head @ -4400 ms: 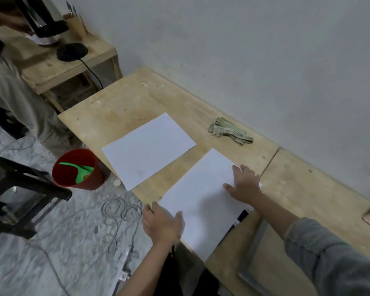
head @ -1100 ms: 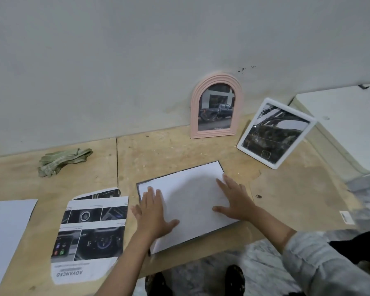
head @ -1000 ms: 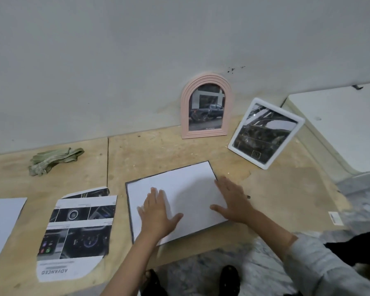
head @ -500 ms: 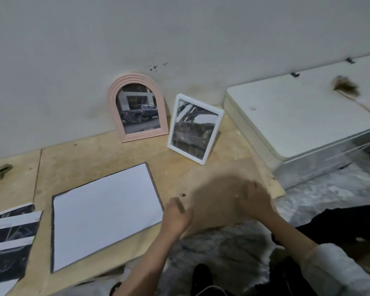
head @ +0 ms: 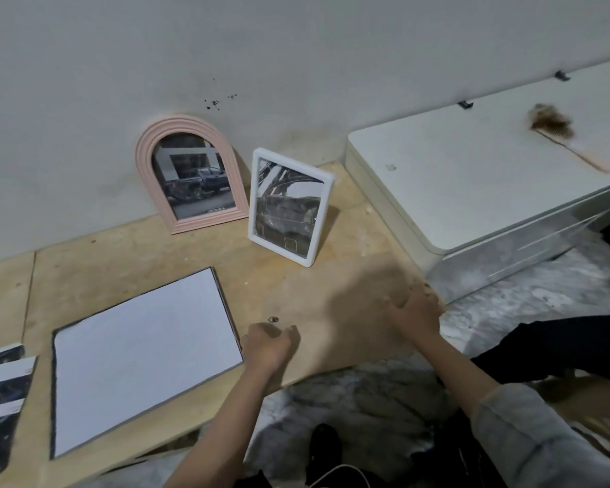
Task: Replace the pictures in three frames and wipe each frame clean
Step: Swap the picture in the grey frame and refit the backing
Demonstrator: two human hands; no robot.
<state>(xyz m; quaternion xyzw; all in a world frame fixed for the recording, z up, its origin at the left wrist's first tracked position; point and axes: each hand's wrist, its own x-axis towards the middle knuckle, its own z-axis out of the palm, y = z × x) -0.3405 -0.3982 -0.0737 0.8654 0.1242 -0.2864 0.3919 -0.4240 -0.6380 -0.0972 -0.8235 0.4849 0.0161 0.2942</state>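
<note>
The big flat frame, white sheet uppermost, lies on the plywood table just left of the left hand, its long axis running away leftward from the knuckles. That hand is nearer, fingers curled, seemingly holding nothing (blur makes this uncertain). The white frame and the pink arched frame stand ahead, toward the wall. The right hand rests at the table's far right corner, fingers loosely bent and empty. A tiny dark clip sits just beyond the left fingers.
</note>
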